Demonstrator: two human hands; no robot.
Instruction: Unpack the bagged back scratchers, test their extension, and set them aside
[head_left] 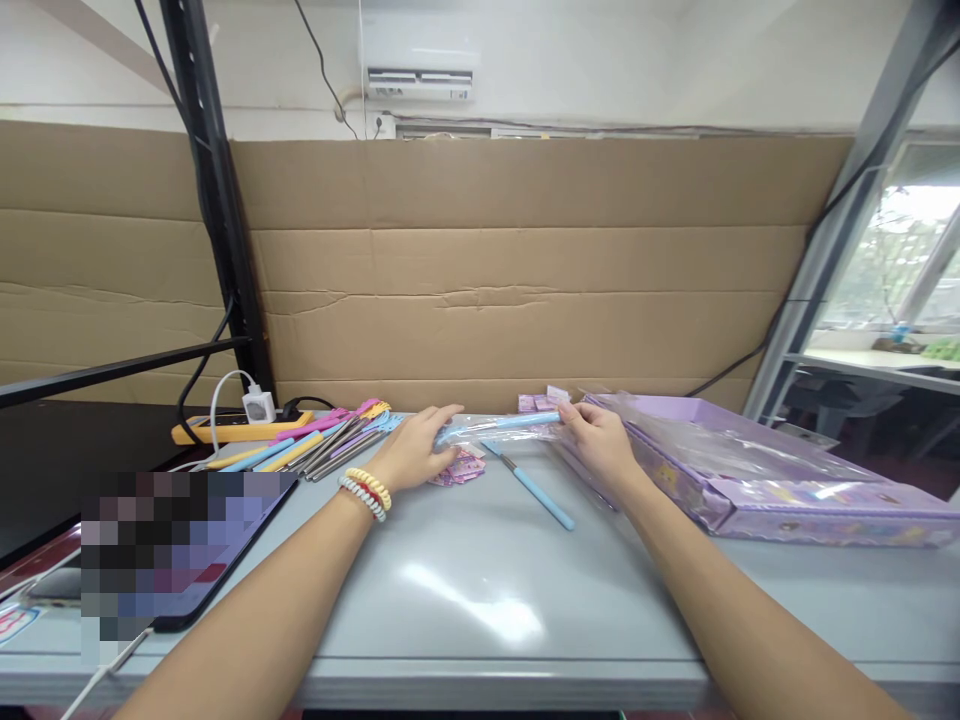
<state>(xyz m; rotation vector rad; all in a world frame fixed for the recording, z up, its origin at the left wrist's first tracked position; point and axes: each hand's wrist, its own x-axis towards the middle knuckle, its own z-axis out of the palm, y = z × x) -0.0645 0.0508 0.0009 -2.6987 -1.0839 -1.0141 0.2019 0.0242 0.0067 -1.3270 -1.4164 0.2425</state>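
Note:
Stretched between my hands is a clear plastic sleeve (pixel 506 428) with a light blue long-handled utensil inside; its kind is hard to make out. My right hand (pixel 602 442) pinches the sleeve and the handle's end. At the other end, my left hand (pixel 412 445) has its thumb and fingers around the sleeve, partly hiding it. Below lies another utensil (pixel 536 492) with a light blue handle and a metal shaft. Small pink printed cards (pixel 461 467) lie beside my left hand. Long-handled utensils (pixel 330 440) in pink, yellow, blue and metal are piled to its left.
A purple printed box (pixel 825 510) with clear plastic packaging in it fills the right side of the grey table (pixel 450 590). At left are a tablet (pixel 217 560), a yellow power strip (pixel 202 430) and a white charger (pixel 259 405). Cardboard (pixel 525 260) stands behind.

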